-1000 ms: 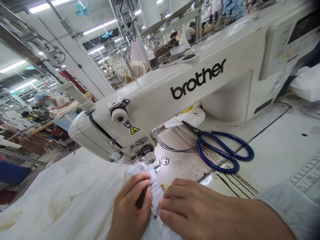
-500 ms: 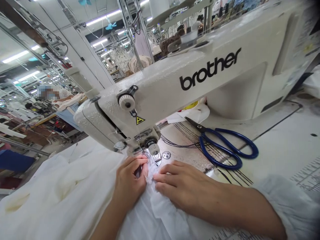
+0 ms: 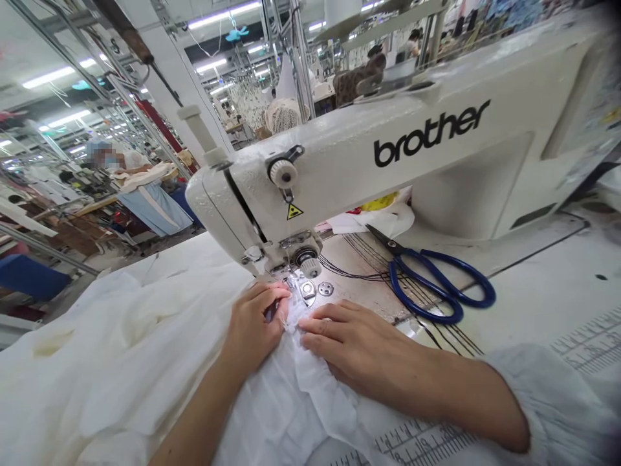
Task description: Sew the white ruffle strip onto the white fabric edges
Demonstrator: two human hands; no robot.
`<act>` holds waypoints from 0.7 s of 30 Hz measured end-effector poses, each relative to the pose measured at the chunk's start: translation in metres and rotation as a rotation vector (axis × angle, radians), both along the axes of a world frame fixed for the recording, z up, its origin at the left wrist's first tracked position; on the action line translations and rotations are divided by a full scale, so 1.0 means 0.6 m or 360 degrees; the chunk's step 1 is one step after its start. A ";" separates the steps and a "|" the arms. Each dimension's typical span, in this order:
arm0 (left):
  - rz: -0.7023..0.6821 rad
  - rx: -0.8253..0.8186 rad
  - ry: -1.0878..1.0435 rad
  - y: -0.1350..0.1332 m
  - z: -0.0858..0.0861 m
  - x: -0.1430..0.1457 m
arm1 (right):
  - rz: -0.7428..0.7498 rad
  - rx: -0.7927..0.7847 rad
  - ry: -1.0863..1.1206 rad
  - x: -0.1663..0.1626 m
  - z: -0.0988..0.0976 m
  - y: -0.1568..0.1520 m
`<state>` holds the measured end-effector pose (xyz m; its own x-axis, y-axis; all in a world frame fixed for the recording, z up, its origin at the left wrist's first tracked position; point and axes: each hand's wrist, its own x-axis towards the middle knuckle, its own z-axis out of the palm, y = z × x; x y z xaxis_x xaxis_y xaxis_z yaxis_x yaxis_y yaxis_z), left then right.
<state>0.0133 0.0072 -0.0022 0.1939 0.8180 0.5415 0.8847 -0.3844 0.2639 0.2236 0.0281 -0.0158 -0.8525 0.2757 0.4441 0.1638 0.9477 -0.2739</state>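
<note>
White fabric lies gathered under the needle area of a white sewing machine. My left hand is closed at the left of the presser foot, thumb and forefinger pinching the bunched edge of the cloth. Just right of it, my right hand grips the same fabric between its fingertips, its palm turned down. Both sets of fingertips are close to the needle, whose tip I cannot make out. Blue-handled scissors rest on the machine bed behind my right hand.
Black cords run over the bed beneath the scissors. A printed ruler scale marks the table's front. White cloth with yellow and red parts sits behind the machine arm. Across the aisle, a person is at another table.
The whole view has shifted, so the machine head appears farther right and a little higher. Both hands keep hold of the fabric by the presser foot, with hardly any visible movement.
</note>
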 end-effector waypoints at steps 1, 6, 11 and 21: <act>-0.0005 -0.0003 0.0006 0.000 0.000 -0.002 | -0.0012 -0.0002 0.0007 0.000 0.000 0.000; -0.0043 -0.0022 0.0028 0.002 0.001 -0.016 | -0.0019 -0.0022 0.0037 0.000 -0.002 -0.002; -0.0051 -0.0024 0.0033 0.002 0.000 -0.021 | -0.0023 -0.0015 0.0023 -0.002 0.000 -0.001; -0.0064 -0.0035 0.0066 -0.001 0.002 -0.021 | -0.0020 0.0009 0.0074 0.000 0.005 0.000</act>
